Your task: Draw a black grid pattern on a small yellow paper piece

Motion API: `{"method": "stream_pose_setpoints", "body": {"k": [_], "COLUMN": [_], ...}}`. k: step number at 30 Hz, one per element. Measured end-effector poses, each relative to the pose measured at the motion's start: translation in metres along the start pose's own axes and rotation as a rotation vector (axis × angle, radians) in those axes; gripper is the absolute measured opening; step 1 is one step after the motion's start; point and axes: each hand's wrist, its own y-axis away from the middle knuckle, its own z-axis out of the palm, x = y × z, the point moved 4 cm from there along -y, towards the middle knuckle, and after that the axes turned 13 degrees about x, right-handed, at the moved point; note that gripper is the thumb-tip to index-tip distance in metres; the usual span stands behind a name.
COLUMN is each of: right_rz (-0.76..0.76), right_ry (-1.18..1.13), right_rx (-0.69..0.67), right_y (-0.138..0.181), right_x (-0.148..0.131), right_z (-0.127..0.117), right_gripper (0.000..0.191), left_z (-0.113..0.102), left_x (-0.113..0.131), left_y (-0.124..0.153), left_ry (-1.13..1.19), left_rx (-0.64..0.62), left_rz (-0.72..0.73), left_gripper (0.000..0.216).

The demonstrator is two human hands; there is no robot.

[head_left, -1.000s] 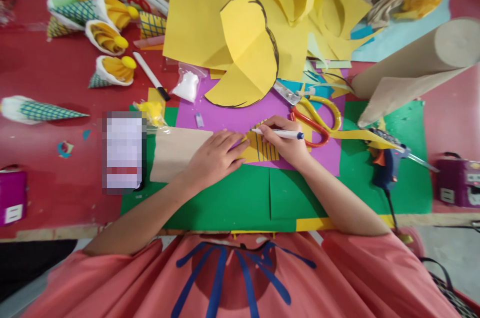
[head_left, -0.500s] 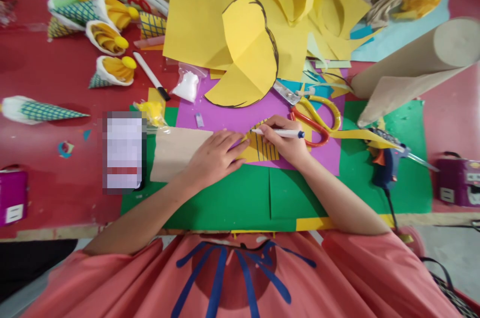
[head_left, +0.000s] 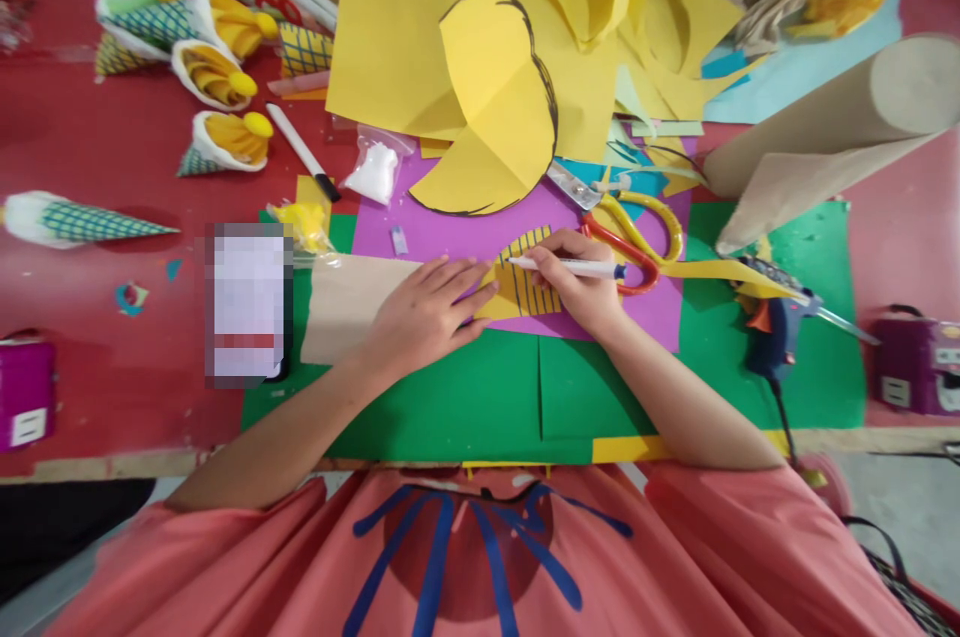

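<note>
My right hand (head_left: 581, 285) is closed around a white marker (head_left: 571, 267) with a blue cap end, its tip resting on a small yellow paper piece (head_left: 525, 285) that carries several dark parallel lines. My left hand (head_left: 427, 312) lies flat with fingers stretched out, pressing the left edge of that yellow piece against the purple sheet (head_left: 457, 232). Its palm rests over a beige card strip (head_left: 341, 307). Green paper (head_left: 480, 397) lies underneath, nearest to me.
Red-and-yellow scissors (head_left: 634, 237) lie just right of my right hand, a glue gun (head_left: 772, 327) farther right. Large yellow sheets (head_left: 465, 47) and a cardboard roll (head_left: 825, 127) fill the back. Paper cones (head_left: 210, 77) sit far left, a blurred phone (head_left: 247, 305) at left.
My right hand and the marker have shifted slightly to the right along the yellow piece, showing more drawn lines. The left hand stays put.
</note>
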Motion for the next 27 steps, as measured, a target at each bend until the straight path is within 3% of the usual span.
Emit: {"method": "stream_pose_setpoints", "body": {"k": [7,18,27], "right_rz": [-0.051,-0.01,0.048], "right_ry": [0.1,0.089,-0.007], "right_rx": [-0.074,-0.116,-0.021], "right_y": [-0.0004,-0.0012,0.0012], "right_x": [-0.0029,-0.0034,-0.0006], "right_z": [0.0043,0.0048,-0.0002], "right_gripper": [0.021,0.023,0.025], "left_z": [0.0009,0.0015,0.0029], "left_x": [-0.0024,-0.002,-0.0081], "left_y": [-0.0003,0.0008,0.0019], "left_ry": [0.041,0.081,0.052], "left_rx": [-0.012,-0.005,-0.034], "left_rz": [-0.027,-0.059,-0.104], "left_gripper": [0.035,0.037,0.039]}}
